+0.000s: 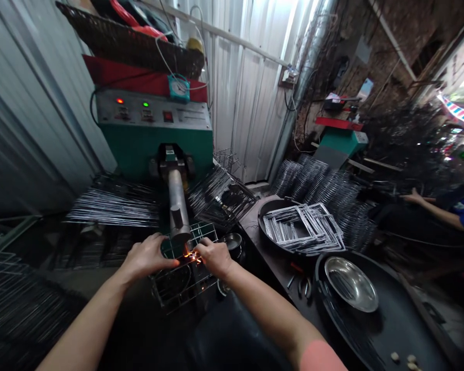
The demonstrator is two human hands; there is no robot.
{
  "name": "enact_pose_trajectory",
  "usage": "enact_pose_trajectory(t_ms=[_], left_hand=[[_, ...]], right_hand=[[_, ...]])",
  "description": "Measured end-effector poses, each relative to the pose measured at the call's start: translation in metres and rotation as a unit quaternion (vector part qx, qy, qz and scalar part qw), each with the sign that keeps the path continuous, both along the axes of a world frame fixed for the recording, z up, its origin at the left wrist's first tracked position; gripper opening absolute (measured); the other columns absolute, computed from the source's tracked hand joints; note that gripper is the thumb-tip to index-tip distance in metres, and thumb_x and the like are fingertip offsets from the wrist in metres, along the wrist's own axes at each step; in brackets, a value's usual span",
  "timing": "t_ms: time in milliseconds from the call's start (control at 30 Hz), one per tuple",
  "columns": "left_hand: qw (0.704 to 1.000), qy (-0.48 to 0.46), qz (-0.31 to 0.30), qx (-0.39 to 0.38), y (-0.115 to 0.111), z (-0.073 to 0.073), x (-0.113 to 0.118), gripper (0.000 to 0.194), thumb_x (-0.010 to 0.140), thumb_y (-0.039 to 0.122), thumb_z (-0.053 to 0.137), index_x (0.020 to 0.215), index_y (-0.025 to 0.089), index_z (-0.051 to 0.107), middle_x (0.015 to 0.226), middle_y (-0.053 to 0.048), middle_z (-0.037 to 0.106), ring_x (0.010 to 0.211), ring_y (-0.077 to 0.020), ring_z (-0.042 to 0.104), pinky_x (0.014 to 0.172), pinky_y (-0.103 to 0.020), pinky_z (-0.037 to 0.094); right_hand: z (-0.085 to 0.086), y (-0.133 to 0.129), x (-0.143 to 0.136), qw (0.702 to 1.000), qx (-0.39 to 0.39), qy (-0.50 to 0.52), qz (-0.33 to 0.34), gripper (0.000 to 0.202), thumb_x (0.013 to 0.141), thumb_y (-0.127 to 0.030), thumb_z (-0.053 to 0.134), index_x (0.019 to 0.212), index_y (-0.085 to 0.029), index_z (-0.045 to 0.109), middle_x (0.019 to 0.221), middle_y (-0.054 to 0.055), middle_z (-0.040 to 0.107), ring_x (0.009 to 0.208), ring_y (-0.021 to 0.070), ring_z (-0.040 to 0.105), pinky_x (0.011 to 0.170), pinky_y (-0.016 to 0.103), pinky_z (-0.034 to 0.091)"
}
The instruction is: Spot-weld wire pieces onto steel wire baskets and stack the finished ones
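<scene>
A wire rack (pixel 181 294) of thin metal rods lies under the cylindrical upper electrode (pixel 180 219) of a green spot-welding machine (pixel 139 147). Orange sparks fly where the electrode tip meets the rods. My left hand (pixel 146 259) grips the rack's left side, thumb stretched along the near rods and fingers curled behind. On the other side, my right hand (pixel 215 257) is closed in a pinch on the rack, close to the sparks; its fingertips are partly hidden.
Wire grids (pixel 112 206) lie left of the machine. To the right, a black pan holds rectangular wire frames (pixel 305 226); a metal bowl (pixel 351 284) sits in a large black tray (pixel 394 309). Pliers (pixel 304 287) lie between. A co-worker's arm (pixel 436 208) shows at far right.
</scene>
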State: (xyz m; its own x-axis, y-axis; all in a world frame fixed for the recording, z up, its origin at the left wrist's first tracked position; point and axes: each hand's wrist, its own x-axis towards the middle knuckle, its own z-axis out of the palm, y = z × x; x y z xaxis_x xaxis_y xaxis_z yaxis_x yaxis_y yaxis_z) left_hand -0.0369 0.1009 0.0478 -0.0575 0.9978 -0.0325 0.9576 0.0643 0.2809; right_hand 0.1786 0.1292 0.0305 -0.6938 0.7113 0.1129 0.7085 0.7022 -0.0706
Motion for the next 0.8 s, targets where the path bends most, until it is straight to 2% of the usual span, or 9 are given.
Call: enact_pose_trajectory(t_ms=[167,233,300,367,467,533,600,700,800], left_hand=[[1.0,0.008,0.003,-0.012,-0.003,-0.004,0.0,0.069,0.065,0.05,0.069,0.124,0.016,0.06,0.132,-0.017,0.062,0.119,-0.0364,0.061,0.094,-0.045,0.051],[1.0,0.008,-0.012,-0.004,-0.011,-0.005,0.006,0.069,0.063,0.048,0.07,0.124,0.017,0.06,0.135,-0.017,0.06,0.12,-0.0357,0.06,0.096,-0.044,0.051],[1.0,0.018,-0.015,0.01,-0.021,-0.008,0.012,0.071,0.062,0.047,0.071,0.125,0.017,0.061,0.142,-0.018,0.056,0.126,-0.0365,0.057,0.103,-0.045,0.048],[0.999,0.035,-0.006,0.019,-0.032,-0.012,0.019,0.074,0.06,0.048,0.072,0.126,0.016,0.061,0.148,-0.02,0.05,0.131,-0.0381,0.053,0.108,-0.047,0.044],[0.998,0.051,-0.002,0.021,-0.046,-0.016,0.025,0.078,0.059,0.05,0.071,0.128,0.016,0.06,0.15,-0.019,0.048,0.135,-0.0385,0.049,0.111,-0.048,0.042],[0.998,0.063,-0.003,0.023,-0.052,-0.016,0.027,0.08,0.06,0.05,0.069,0.13,0.014,0.059,0.15,-0.02,0.048,0.137,-0.0377,0.046,0.112,-0.048,0.041],[0.997,0.072,-0.006,0.028,-0.055,-0.016,0.027,0.081,0.06,0.05,0.068,0.131,0.013,0.059,0.15,-0.021,0.048,0.139,-0.0376,0.045,0.112,-0.048,0.04],[0.997,0.074,-0.009,0.033,-0.056,-0.014,0.028,0.08,0.059,0.051,0.067,0.13,0.013,0.059,0.149,-0.02,0.049,0.138,-0.0382,0.046,0.111,-0.05,0.04],[0.997,0.08,-0.006,0.017,-0.055,-0.013,0.03,0.084,0.061,0.052,0.065,0.133,0.011,0.056,0.15,-0.022,0.047,0.139,-0.0376,0.044,0.112,-0.051,0.039]], right_hand=[[0.013,-0.01,0.001,0.999,-0.031,0.018,-0.018,0.024,0.099,-0.026,0.051,0.116,-0.025,0.068,0.12,0.006,0.069,0.09,0.019,0.072,0.066,0.026,0.054],[0.016,-0.024,0.01,0.996,-0.053,0.069,-0.027,0.028,0.098,-0.028,0.055,0.123,-0.028,0.066,0.122,0.006,0.069,0.096,0.0198,0.072,0.072,0.027,0.055],[0.008,-0.044,0.029,0.985,-0.083,0.149,-0.03,0.033,0.095,-0.031,0.06,0.127,-0.028,0.065,0.121,0.006,0.071,0.102,0.0199,0.071,0.08,0.027,0.055],[-0.015,-0.067,0.053,0.964,-0.126,0.232,-0.024,0.032,0.092,-0.032,0.063,0.123,-0.024,0.068,0.115,0.007,0.074,0.103,0.0193,0.071,0.087,0.027,0.054],[-0.068,-0.101,0.092,0.927,-0.212,0.306,-0.031,0.026,0.086,-0.028,0.066,0.11,-0.021,0.074,0.104,0.007,0.077,0.095,0.0198,0.073,0.087,0.027,0.054],[-0.105,-0.121,0.113,0.905,-0.274,0.317,-0.076,0.023,0.084,-0.029,0.063,0.102,-0.023,0.076,0.096,0.006,0.078,0.089,0.0216,0.074,0.083,0.031,0.054],[-0.135,-0.136,0.127,0.877,-0.333,0.317,-0.137,0.022,0.081,-0.033,0.06,0.094,-0.027,0.077,0.09,0.003,0.078,0.088,0.0246,0.073,0.082,0.035,0.054],[-0.159,-0.148,0.139,0.834,-0.395,0.327,-0.203,0.018,0.077,-0.04,0.058,0.079,-0.031,0.074,0.081,0.0,0.075,0.089,0.029,0.072,0.083,0.04,0.053],[-0.165,-0.151,0.142,0.8,-0.407,0.37,-0.237,0.023,0.078,-0.047,0.057,0.076,-0.029,0.071,0.079,0.002,0.071,0.091,0.0296,0.069,0.086,0.041,0.053]])
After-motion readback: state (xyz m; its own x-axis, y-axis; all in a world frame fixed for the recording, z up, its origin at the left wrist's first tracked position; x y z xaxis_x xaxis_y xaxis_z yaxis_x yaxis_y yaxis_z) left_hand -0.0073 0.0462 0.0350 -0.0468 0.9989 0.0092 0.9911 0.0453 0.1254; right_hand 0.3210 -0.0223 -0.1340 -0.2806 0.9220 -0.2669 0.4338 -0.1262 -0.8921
